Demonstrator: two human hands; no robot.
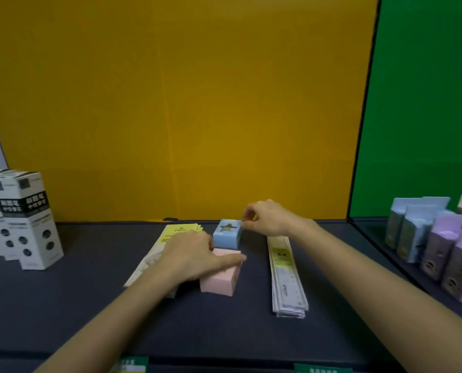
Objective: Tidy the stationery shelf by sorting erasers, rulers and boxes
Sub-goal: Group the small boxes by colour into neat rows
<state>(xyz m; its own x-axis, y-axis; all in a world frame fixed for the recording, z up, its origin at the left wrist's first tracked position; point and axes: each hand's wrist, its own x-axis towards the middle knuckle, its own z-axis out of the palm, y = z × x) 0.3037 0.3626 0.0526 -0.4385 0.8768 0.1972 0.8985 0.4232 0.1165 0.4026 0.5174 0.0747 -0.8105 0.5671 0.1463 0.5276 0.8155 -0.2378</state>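
Note:
A pink eraser box (220, 279) lies mid-shelf, and my left hand (197, 254) rests on its top with fingers laid over it. Just behind it stands a blue eraser box (227, 234) with a star on top; my right hand (268, 218) pinches its upper right corner with thumb and forefinger. Under my left hand and to its left lies a stack of yellow-headed ruler packs (170, 238), partly hidden by the hand and forearm. Right of the boxes, a stack of clear-packed rulers (285, 275) runs front to back.
White and black boxes (22, 219) stand at the left of the dark shelf (89, 292). Blue and purple packs (439, 243) fill the adjacent bay on the right, past a divider. A yellow back panel (184, 103) rises behind. Green price tags (322, 368) sit on the front edge.

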